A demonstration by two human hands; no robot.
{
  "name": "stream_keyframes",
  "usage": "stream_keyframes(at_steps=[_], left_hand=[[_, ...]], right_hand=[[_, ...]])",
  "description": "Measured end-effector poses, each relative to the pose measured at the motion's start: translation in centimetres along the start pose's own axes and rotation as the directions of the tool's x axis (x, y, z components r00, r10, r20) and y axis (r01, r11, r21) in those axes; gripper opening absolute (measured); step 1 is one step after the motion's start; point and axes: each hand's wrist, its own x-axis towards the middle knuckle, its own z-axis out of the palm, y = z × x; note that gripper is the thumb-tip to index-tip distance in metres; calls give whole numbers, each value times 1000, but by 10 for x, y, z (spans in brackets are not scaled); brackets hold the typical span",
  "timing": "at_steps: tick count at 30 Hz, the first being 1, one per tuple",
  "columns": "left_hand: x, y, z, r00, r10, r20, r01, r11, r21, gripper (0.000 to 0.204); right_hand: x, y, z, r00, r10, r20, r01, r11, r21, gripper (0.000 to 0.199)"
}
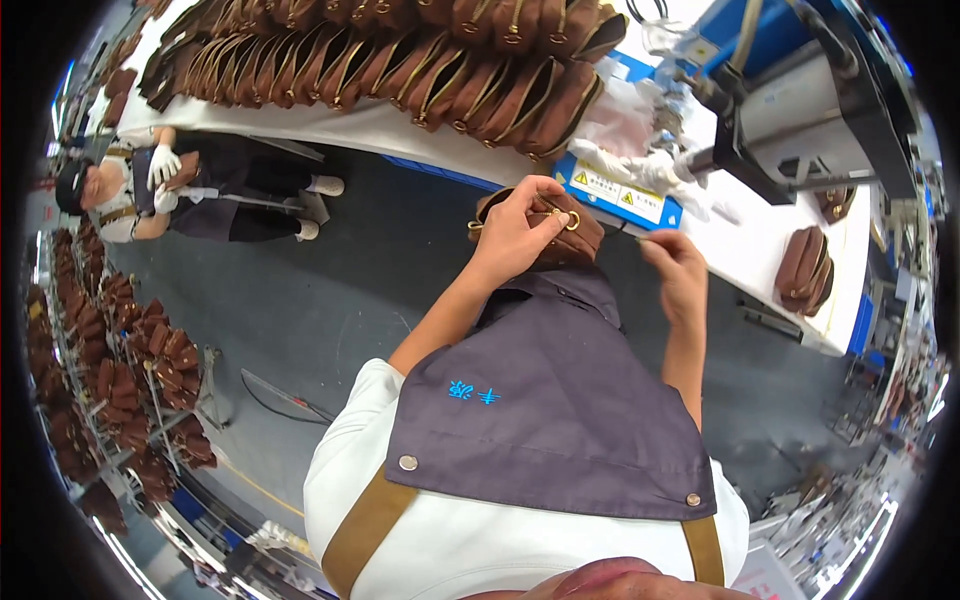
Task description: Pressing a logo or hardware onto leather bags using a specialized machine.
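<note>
Against my apron a small brown bag [578, 243] with gold-coloured metal fittings is held up in front of me. My left hand [520, 235] grips its top, thumb and fingers pinched by a gold ring [572, 221]. To the right of the bag, apart from it, is my right hand [678, 270]. Its fingers are drawn together at the tips, near a thin dark line; whether they hold it I cannot make out. The bag's lower side is hidden behind my hand and the apron.
Rows of brown bags with open zips [400, 75] cover the white table [390, 125] ahead. A press-like machine [800, 130] on a blue base stands front right. More bags [806, 272] lie at right. At left are a gloved co-worker [130, 200] and racks of hanging brown pieces [130, 390].
</note>
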Motion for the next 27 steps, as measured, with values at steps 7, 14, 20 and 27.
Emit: stream_keyframes(at_steps=[7,14,20,27], left_hand=[[-7,3,13,993,89,74,-104,967,232,19],[-16,-3,22,983,182,18,-178,932,316,21],[-14,-15,26,929,368,36,-333,790,515,24],[-15,-9,28,931,361,49,-329,778,536,29]], right_hand=[[13,-20,70,966,-185,181,228,940,-255,8],[19,-18,75,933,-242,266,335,853,-401,9],[24,-13,80,954,-148,261,242,893,-379,8],[21,-19,68,963,-180,200,246,888,-388,7]])
